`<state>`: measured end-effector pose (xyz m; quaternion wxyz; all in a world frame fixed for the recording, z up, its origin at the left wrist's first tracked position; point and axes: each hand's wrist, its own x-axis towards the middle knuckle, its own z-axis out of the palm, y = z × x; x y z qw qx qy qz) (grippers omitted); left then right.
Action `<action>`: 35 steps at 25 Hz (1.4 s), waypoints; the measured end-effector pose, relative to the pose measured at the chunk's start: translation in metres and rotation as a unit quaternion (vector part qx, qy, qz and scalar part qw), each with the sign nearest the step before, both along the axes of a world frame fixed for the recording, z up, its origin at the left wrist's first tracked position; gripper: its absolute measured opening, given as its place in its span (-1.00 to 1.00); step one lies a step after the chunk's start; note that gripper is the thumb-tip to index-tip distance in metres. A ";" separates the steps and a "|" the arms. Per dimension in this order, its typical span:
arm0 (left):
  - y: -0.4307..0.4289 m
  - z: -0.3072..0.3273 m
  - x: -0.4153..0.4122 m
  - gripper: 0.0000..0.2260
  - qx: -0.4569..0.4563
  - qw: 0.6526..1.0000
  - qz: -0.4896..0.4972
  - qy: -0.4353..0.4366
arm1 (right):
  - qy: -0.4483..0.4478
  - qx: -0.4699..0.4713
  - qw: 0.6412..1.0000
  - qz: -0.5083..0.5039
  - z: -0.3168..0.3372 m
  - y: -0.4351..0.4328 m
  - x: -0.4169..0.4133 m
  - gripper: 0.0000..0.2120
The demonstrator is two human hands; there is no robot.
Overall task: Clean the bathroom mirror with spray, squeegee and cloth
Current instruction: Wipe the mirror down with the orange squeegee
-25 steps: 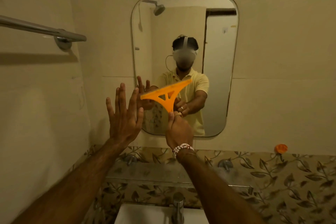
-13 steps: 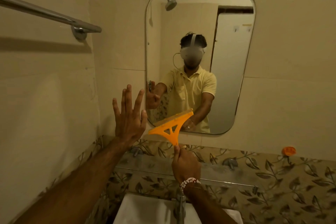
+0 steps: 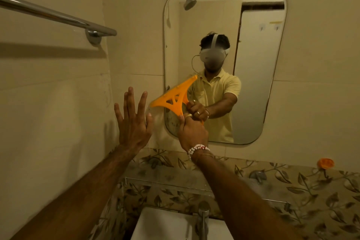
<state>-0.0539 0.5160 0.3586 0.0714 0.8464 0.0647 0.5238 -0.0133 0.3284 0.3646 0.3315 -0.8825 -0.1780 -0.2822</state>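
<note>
Fingers (image 3: 184,118) of right hand (image 3: 191,132) around squeegee (image 3: 173,99) handle.

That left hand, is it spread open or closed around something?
Spread open. The left hand is raised with fingers straight and apart, holding nothing; the right hand has the orange squeegee in its grip.

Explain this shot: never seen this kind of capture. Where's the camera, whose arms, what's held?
There is no robot: a person wears one wide-angle camera on the head, looking forward and down, so both arms belong to the wearer. The mirror on the wall reflects that person with the headset. The right hand grips the handle of an orange squeegee, whose blade is tilted at the mirror's lower-left part. The left hand is open, fingers spread, holding nothing, raised by the wall. Below are a white basin and a tap; a towel bar is on the left wall.
</note>
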 end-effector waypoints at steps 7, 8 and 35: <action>-0.004 -0.010 0.006 -0.36 0.020 1.000 0.001 0.012 | -0.024 -0.133 0.991 -0.026 -0.079 -0.061 0.008 -0.58; -0.009 -0.012 0.008 -0.36 0.021 1.000 -0.002 0.017 | -0.025 -0.149 0.988 -0.032 -0.083 -0.071 0.009 -0.57; -0.201 -0.021 0.067 -0.36 0.066 0.992 -0.109 0.020 | -0.079 -0.354 0.922 -0.135 -0.042 -0.355 0.024 -0.61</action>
